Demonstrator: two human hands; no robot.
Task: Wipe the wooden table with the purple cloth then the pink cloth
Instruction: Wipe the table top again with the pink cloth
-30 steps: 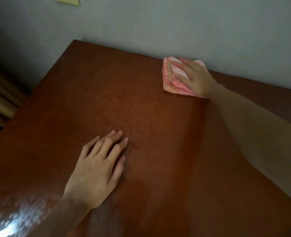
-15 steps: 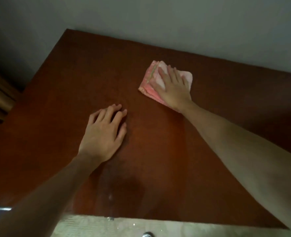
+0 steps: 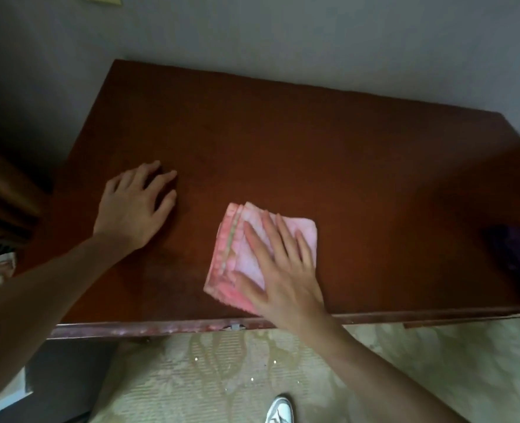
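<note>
On the wooden counter [image 3: 283, 141], a folded pink cloth [image 3: 240, 257] lies pressed under a flat palm near the front edge.

Left of the pink cloth, the left hand [image 3: 133, 209] rests on the bare wood, its grip relaxed and spread, holding nothing. On the pink cloth itself, the right hand [image 3: 283, 276] lies flat with straight fingers pressing down, its grip wide rather than closed round the fabric. The cloth looks soft, light and limp, folded in several layers with a frilled edge at its left side; I judge it will slide easily on the smooth wood and could unfold or bunch, so broad palm pressure suits it better than a pinch. Far right of the pink cloth, the purple cloth [image 3: 518, 264] sits at the counter's right end, partly overhanging. No containers show.
</note>
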